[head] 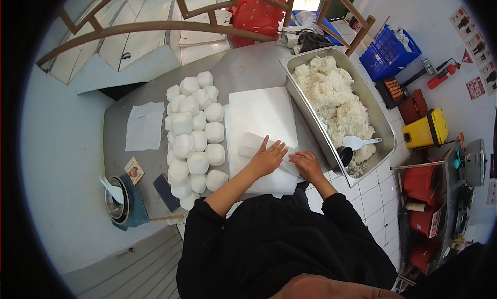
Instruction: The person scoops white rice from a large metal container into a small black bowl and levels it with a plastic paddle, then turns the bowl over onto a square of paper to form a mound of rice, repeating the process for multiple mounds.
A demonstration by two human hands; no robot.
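My left hand (270,157) lies with fingers spread on a folded sheet of white paper (254,141), over a stack of white paper sheets (260,108). Close to its right, my right hand (306,165) has curled fingers at the fold's right end; whether they pinch the paper is unclear. Left of the stack, several rounded white paper-wrapped bundles (188,104) are piled on the metal table (240,69). On the right stands a deep steel pan (310,116) of cooked white rice (330,93), holding a white rice paddle (359,141) and a black cup (344,155).
A loose white sheet (145,126), a dark phone (166,192) and a small packet (134,170) lie on the left. Nested metal bowls (115,200) with white utensils stand at the left corner. A brown metal railing (155,26) runs along the far side.
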